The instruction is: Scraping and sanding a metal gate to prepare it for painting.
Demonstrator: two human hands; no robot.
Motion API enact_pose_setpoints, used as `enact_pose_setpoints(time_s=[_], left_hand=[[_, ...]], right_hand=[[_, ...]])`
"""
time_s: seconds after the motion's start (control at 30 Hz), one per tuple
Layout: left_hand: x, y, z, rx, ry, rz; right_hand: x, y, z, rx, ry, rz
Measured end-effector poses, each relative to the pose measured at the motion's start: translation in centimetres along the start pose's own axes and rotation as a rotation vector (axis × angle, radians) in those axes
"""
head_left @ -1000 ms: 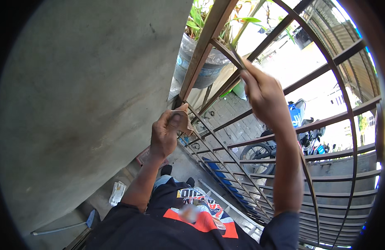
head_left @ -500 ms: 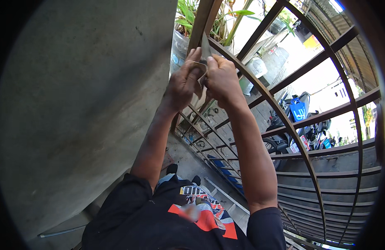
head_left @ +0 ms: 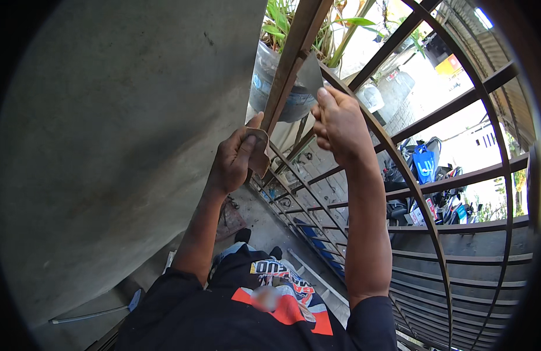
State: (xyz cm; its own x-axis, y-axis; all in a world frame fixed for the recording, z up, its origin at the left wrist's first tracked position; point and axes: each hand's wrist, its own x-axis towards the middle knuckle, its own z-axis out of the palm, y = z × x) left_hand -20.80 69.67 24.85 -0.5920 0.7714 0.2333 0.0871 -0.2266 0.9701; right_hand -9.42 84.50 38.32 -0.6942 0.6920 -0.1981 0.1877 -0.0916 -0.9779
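Note:
My left hand (head_left: 232, 161) pinches a curled brown sheet that looks like sandpaper (head_left: 260, 151), thumb pressed on its face. It is beside the brown metal post (head_left: 285, 73) of the grille, near the wall; whether the sheet touches the post I cannot tell. Higher up and to the right, my right hand (head_left: 342, 126) is closed around a scraper. Its flat, wide grey blade (head_left: 310, 75) points up and stands close to the post. My fingers cover the scraper's handle.
A grey plastered wall (head_left: 124, 128) fills the left side. The curved brown grille (head_left: 399, 158) spans the right, with potted plants (head_left: 276, 26) and parked motorbikes (head_left: 422, 175) behind it. Below lie a ladder (head_left: 317, 275) and a long-handled tool (head_left: 100, 314).
My hands have moved apart. The left one came down along the post with the sheet, while the right one shifted right with the scraper, so its blade now shows clearly.

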Motion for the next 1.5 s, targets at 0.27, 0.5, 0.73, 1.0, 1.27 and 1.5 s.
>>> enact_pose_setpoints(time_s=[0.27,0.5,0.73,1.0,1.27,1.5], left_hand=[[-0.1,-1.2,1.1,-0.02,-0.016,0.013],[-1.4,-1.3,0.4,-0.011,-0.058,-0.109],[-4.0,-2.1,-1.5,0.151,0.022,-0.148],[-7.5,-2.7,-2.9,0.322,0.03,-0.213],[-8.4,-0.6,-2.4,0.523,-0.006,-0.229],[-10.1,-0.1,-2.0,0.581,0.015,-0.323]], right_hand=[[1.1,0.1,0.1,-0.061,-0.05,0.043],[1.8,5.3,-0.4,-0.938,0.179,-0.538],[2.8,5.3,0.1,-0.961,0.363,-0.666],[4.9,13.1,-0.5,-0.867,0.22,-0.488],[6.0,10.1,0.3,-0.874,0.324,-0.734],[4.8,11.9,0.0,-0.785,0.293,-0.665]])
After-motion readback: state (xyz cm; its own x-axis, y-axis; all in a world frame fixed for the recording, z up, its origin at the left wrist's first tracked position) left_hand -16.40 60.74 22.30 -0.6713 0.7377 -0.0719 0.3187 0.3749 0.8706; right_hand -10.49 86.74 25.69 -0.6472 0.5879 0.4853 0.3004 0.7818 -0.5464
